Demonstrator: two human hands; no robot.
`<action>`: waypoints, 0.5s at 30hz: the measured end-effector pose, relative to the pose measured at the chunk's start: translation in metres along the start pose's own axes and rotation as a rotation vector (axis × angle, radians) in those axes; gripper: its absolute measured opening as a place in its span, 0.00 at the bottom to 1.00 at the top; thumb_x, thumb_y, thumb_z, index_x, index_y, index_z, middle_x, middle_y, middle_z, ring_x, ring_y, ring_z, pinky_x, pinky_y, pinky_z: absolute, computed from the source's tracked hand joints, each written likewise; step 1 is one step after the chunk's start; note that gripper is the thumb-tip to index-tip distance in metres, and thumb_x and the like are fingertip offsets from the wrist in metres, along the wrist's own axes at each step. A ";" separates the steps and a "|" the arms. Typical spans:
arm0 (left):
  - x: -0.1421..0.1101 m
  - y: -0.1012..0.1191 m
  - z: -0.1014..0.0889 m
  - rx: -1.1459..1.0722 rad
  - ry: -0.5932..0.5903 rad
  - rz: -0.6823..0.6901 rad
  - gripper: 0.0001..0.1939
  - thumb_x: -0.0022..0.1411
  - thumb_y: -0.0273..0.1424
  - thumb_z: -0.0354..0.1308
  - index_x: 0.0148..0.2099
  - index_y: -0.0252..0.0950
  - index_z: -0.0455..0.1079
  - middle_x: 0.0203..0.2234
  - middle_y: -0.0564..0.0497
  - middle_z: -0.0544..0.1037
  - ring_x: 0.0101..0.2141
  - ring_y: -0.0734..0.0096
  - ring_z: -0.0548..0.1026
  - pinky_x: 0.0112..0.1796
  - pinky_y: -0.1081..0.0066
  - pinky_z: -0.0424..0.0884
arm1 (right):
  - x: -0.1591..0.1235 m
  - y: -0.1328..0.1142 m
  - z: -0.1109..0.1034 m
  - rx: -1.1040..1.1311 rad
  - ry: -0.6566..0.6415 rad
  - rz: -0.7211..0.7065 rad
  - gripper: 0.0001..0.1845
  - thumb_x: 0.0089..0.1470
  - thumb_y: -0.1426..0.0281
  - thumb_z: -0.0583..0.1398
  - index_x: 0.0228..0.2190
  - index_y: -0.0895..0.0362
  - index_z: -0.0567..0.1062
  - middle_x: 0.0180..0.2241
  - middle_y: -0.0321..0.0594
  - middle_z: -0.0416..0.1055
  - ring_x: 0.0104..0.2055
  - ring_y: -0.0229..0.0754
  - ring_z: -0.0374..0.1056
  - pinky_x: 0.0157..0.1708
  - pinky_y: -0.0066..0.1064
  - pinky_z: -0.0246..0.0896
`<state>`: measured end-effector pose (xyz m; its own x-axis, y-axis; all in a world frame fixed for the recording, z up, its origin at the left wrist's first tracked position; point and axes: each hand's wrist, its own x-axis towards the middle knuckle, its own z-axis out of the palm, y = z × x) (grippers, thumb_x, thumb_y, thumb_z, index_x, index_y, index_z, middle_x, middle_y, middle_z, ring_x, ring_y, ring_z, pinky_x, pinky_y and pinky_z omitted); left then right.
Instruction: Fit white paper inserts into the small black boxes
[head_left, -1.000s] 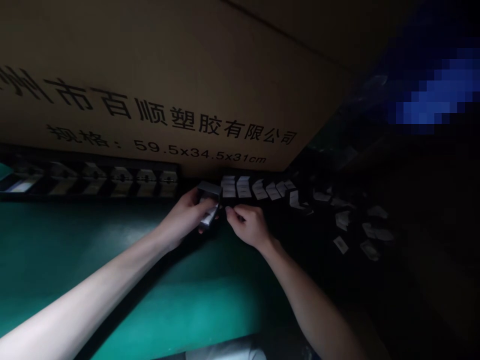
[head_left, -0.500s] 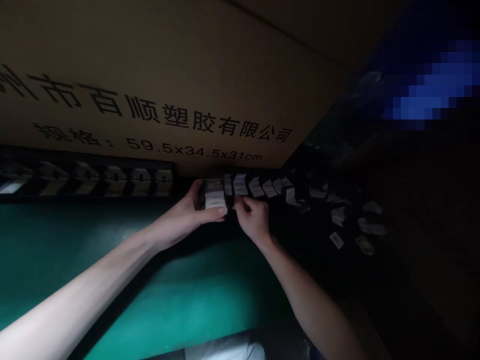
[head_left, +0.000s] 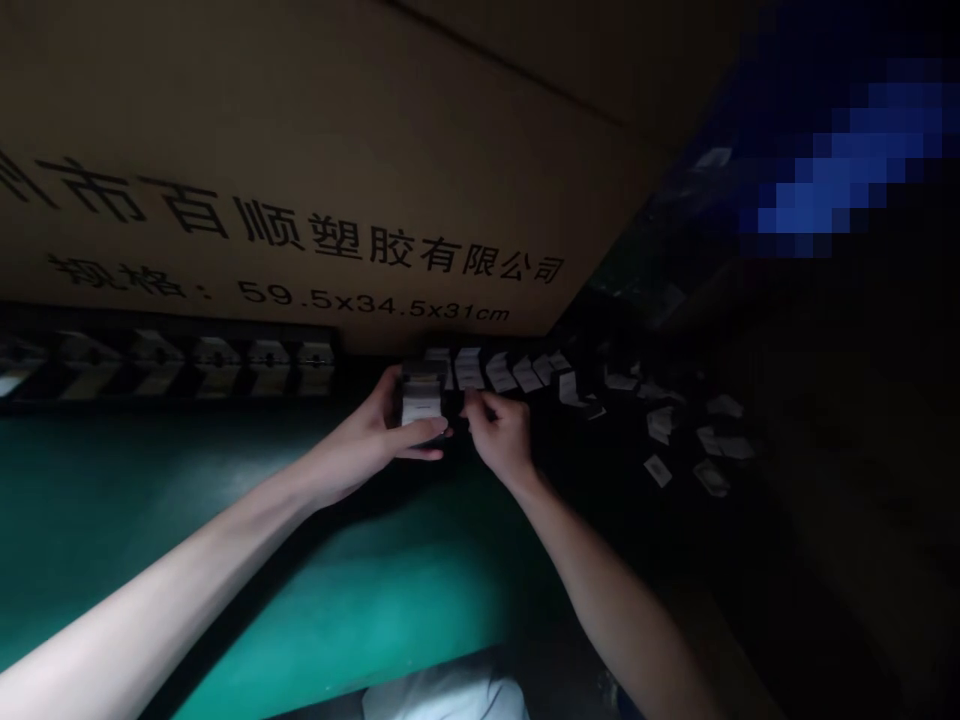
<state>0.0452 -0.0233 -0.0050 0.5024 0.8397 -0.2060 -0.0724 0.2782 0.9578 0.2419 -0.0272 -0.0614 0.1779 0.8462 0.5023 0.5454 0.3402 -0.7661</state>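
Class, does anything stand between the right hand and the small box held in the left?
Only the thumb and fingertips of the left hand, at the near right corner of the small box. Nothing else visible blocks the right hand, though the narrow gap is dark.

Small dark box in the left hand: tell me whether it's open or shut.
Open: the small dark box in the left hand shows white paper inside its dark rim.
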 end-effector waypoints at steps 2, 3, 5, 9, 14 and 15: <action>0.000 0.000 0.001 -0.006 0.007 -0.004 0.36 0.58 0.35 0.72 0.63 0.47 0.58 0.55 0.45 0.78 0.50 0.57 0.83 0.44 0.62 0.85 | -0.001 0.001 0.000 -0.006 -0.010 -0.014 0.25 0.64 0.60 0.58 0.17 0.55 0.73 0.15 0.35 0.70 0.18 0.36 0.65 0.22 0.27 0.57; 0.000 0.000 0.001 -0.009 0.007 -0.005 0.37 0.59 0.35 0.72 0.64 0.47 0.57 0.54 0.46 0.78 0.49 0.58 0.83 0.44 0.62 0.85 | -0.001 0.001 0.000 -0.010 -0.015 -0.022 0.25 0.65 0.60 0.58 0.17 0.55 0.73 0.15 0.35 0.69 0.17 0.36 0.64 0.22 0.27 0.57; 0.000 -0.001 0.001 -0.009 0.009 -0.001 0.37 0.59 0.34 0.72 0.64 0.47 0.57 0.54 0.46 0.78 0.49 0.58 0.83 0.42 0.63 0.85 | -0.001 0.001 -0.001 -0.021 -0.029 -0.040 0.25 0.65 0.61 0.57 0.17 0.55 0.72 0.15 0.35 0.69 0.18 0.35 0.64 0.23 0.27 0.57; 0.000 -0.003 0.000 0.020 0.011 0.025 0.37 0.59 0.34 0.72 0.64 0.46 0.57 0.52 0.45 0.78 0.50 0.56 0.82 0.40 0.64 0.85 | -0.001 0.001 -0.001 -0.056 -0.053 -0.056 0.25 0.66 0.60 0.57 0.18 0.55 0.72 0.16 0.35 0.69 0.19 0.35 0.64 0.24 0.27 0.58; 0.001 -0.001 -0.001 0.084 0.023 0.009 0.39 0.55 0.35 0.74 0.64 0.46 0.59 0.55 0.44 0.78 0.52 0.54 0.81 0.43 0.63 0.84 | -0.007 0.000 -0.007 -0.066 -0.094 -0.053 0.26 0.67 0.61 0.56 0.18 0.55 0.71 0.15 0.34 0.67 0.19 0.34 0.63 0.23 0.26 0.57; 0.002 -0.001 -0.001 0.107 0.027 0.001 0.40 0.53 0.34 0.75 0.64 0.46 0.59 0.56 0.44 0.77 0.52 0.54 0.81 0.46 0.62 0.83 | -0.011 0.000 -0.011 -0.073 -0.130 -0.048 0.27 0.68 0.61 0.56 0.18 0.55 0.71 0.15 0.33 0.67 0.19 0.34 0.63 0.23 0.26 0.57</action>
<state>0.0449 -0.0215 -0.0065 0.4791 0.8526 -0.2085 0.0202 0.2268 0.9737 0.2490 -0.0408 -0.0621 0.0452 0.8775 0.4775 0.6094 0.3545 -0.7092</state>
